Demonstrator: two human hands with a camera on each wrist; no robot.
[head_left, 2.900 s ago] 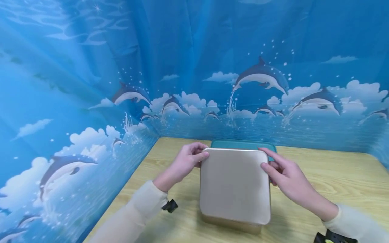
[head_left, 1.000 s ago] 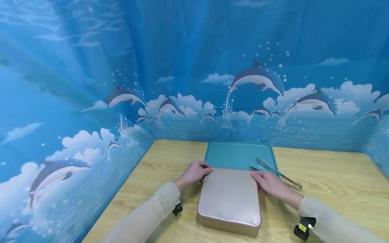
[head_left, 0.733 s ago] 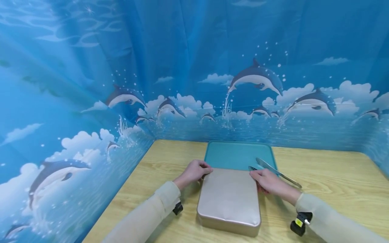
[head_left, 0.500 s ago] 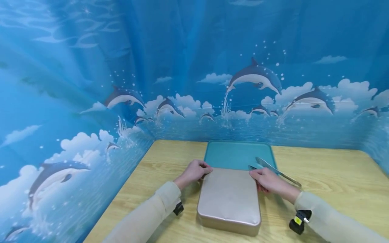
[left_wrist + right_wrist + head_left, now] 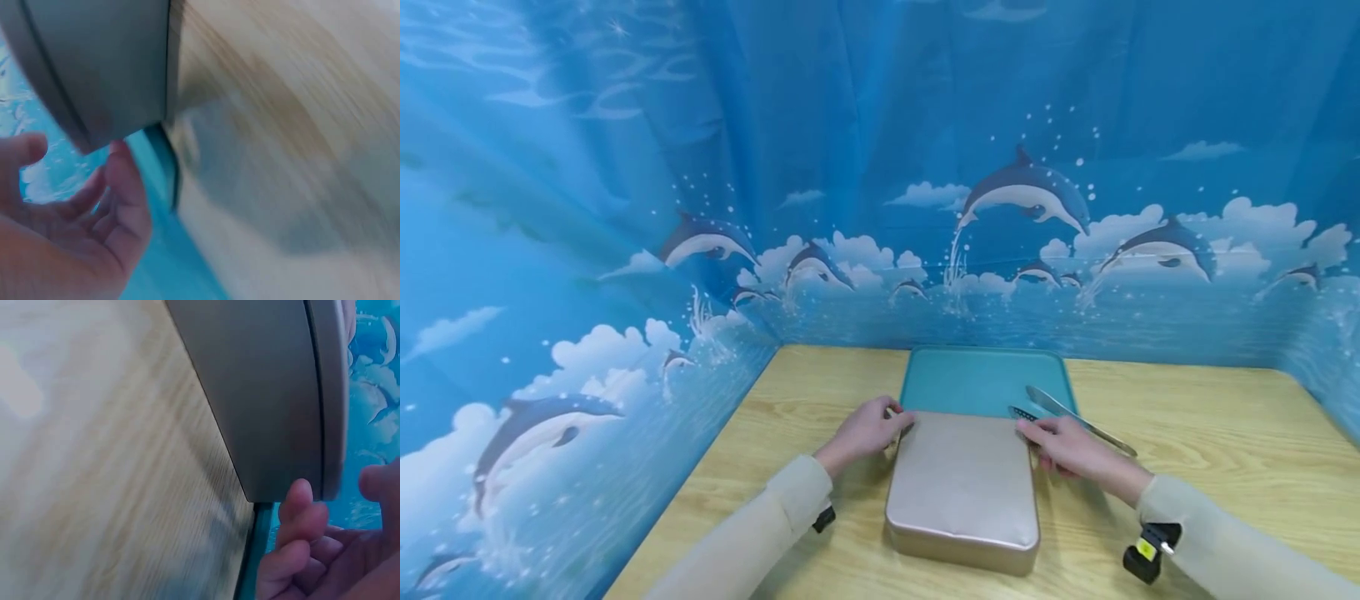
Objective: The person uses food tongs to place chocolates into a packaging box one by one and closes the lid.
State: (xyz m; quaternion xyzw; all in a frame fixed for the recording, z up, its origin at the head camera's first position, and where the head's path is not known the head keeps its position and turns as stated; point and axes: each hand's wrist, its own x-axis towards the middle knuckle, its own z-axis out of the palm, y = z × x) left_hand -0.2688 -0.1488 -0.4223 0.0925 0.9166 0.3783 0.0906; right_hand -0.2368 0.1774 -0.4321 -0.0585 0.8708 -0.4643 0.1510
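Observation:
A rose-gold metal tin, its lid lying flat and level on top, sits on the table in the head view. My left hand is at its far left corner. In the left wrist view the index finger reaches the tin's corner, while the thumb stands off from it. At the far right corner is my right hand. Its fingertips meet the tin's side in the right wrist view, with the thumb apart from the lid.
Behind the tin lies a teal tray. A long silver utensil slants off its right edge, beside a dark perforated tip partly hidden by my right hand. A dolphin-print curtain rises behind the wood-grain table.
The lid was tilted up between both hands at first; now it lies flat on the tin. Just lately my left hand has drawn slightly left, its thumb coming away from the lid.

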